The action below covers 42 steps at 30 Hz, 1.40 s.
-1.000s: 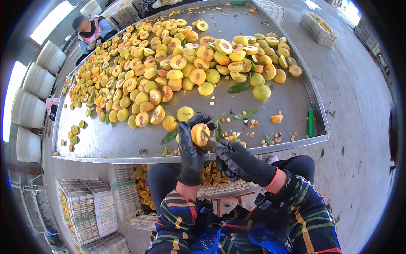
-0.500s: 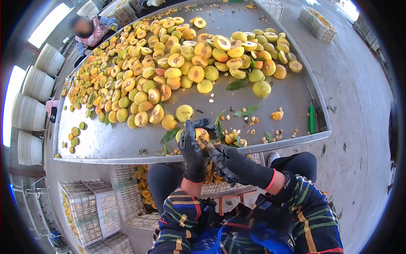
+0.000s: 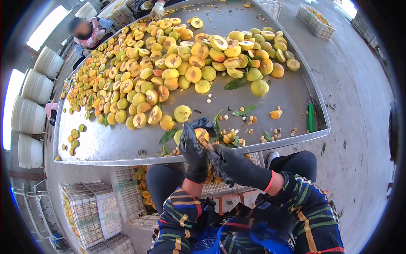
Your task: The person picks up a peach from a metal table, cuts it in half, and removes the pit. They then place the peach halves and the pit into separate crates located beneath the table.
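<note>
Toward the left edge of my smooth metal table (image 3: 101, 146) spreads a heap of round and halved yellow fruits (image 3: 127, 86), too many to count, and just inside the near edge the fingers of my one black-gloved left hand (image 3: 194, 146) are curled around one fleshy orange fruit (image 3: 202, 134). My right hand (image 3: 231, 160), gloved alike, is wrapped round one slim brown tool (image 3: 209, 146) that seems to meet it, though my fingers hide the tip. Beyond lie small hard pits (image 3: 277, 132), then one straight green strip (image 3: 311, 117) by the right edge.
</note>
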### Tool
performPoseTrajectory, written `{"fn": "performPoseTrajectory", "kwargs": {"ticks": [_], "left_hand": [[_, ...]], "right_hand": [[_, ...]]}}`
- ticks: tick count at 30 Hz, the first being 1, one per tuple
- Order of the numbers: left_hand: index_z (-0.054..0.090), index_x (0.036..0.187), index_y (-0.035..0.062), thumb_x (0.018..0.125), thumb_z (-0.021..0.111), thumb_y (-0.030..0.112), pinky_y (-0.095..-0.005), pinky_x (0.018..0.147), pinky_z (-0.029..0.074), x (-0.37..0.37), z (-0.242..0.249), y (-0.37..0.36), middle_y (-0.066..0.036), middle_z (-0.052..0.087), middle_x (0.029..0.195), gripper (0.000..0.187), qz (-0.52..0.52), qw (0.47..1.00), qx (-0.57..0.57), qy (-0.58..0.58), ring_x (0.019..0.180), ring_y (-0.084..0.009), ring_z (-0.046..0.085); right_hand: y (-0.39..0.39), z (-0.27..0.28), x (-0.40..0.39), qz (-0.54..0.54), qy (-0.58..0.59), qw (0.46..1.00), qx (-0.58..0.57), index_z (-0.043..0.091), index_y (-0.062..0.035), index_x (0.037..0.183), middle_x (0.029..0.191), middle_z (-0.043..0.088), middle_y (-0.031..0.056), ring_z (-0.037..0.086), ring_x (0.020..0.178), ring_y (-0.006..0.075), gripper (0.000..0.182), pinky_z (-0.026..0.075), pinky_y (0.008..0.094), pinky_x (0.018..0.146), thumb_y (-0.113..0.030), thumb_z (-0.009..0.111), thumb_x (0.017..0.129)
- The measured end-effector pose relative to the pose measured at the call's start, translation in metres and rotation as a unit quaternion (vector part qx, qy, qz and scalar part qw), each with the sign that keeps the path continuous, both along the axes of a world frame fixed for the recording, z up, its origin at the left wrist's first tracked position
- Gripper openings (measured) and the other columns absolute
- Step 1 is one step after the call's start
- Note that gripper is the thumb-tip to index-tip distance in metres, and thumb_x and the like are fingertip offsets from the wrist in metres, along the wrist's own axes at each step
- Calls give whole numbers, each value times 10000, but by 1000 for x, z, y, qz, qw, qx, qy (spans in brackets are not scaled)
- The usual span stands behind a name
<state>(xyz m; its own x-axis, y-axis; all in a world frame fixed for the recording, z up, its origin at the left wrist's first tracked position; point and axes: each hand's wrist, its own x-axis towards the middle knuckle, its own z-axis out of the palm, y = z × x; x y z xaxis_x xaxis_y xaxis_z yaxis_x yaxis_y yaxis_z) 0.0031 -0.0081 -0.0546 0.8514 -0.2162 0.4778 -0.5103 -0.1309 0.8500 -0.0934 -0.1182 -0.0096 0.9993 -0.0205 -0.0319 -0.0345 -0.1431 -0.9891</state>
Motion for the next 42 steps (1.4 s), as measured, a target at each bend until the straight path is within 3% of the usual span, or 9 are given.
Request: {"fn": "performPoseTrajectory", "kwargs": {"ticks": [2, 14, 17, 19, 21, 23, 26, 36, 42], "left_hand": [[519, 1133, -77, 924, 525, 125, -326, 775, 526, -2, 17, -5, -153, 656, 975, 290, -35, 997, -35, 59, 816, -218, 650], [622, 992, -48, 999, 394, 322, -293, 698, 542, 5, 41, 7, -125, 683, 875, 435, -163, 814, -253, 497, 736, -196, 668], [619, 999, -52, 996, 399, 334, -294, 693, 544, 7, 17, 4, -126, 681, 879, 444, -115, 934, -95, 326, 732, -199, 667], [612, 1013, -51, 987, 428, 329, -297, 699, 545, 9, 2, 8, -128, 681, 883, 423, -121, 928, -92, 340, 739, -199, 668], [604, 1027, -49, 979, 457, 325, -300, 705, 545, 8, 7, 8, -130, 682, 888, 405, -124, 922, -87, 355, 745, -199, 669], [583, 1081, -31, 919, 575, 281, -304, 713, 546, 5, 33, 5, -139, 685, 906, 352, -203, 797, -278, 496, 761, -197, 672], [583, 1039, -14, 892, 602, 246, -309, 705, 541, 7, 7, 7, -155, 682, 923, 299, -146, 907, -157, 363, 756, -200, 670], [581, 927, -17, 940, 502, 269, -291, 627, 523, 2, 25, 1, -184, 672, 932, 298, -119, 955, -117, 245, 706, -220, 665], [619, 964, -34, 961, 425, 455, -370, 605, 577, -2, 57, -4, -141, 668, 803, 526, -169, 813, -203, 519, 648, -256, 667]], "right_hand": [[-1, -9, -1, -17, -245, 932, -266, 521, -7, 1047, 719, 558, 28, 561, 580, 177, 210, 454, 324, 516, -182, 555, 936], [-36, 52, 11, 121, 360, 857, 348, 526, -26, 1020, 689, 557, 9, 562, 577, 125, 188, 438, 249, 526, -200, 530, 949], [-29, 34, 4, 128, 334, 860, 364, 540, -55, 1000, 650, 541, 2, 533, 529, 112, 215, 419, 234, 484, -266, 515, 964], [-8, -7, -6, 8, -196, 960, -198, 554, -95, 979, 624, 509, -10, 505, 513, 79, 231, 387, 211, 432, -318, 495, 976], [-3, -20, 2, -36, -270, 953, -131, 562, -124, 963, 602, 480, -22, 482, 505, 60, 252, 362, 198, 404, -361, 479, 979], [-12, 27, 2, 47, 245, 903, 348, 557, -110, 969, 609, 477, -23, 456, 459, 66, 257, 345, 203, 380, -352, 471, 984], [-26, 55, 5, 73, 359, 847, 385, 548, -123, 994, 621, 469, -30, 402, 403, 59, 246, 299, 203, 341, -352, 458, 989], [-24, 45, -1, 94, 330, 815, 466, 530, -150, 1007, 626, 473, -14, 379, 383, 43, 226, 281, 188, 317, -357, 440, 993], [-29, 51, -1, 128, 319, 890, 298, 542, -114, 910, 618, 476, -29, 404, 419, 41, 288, 306, 198, 367, -359, 421, 1000]]}}
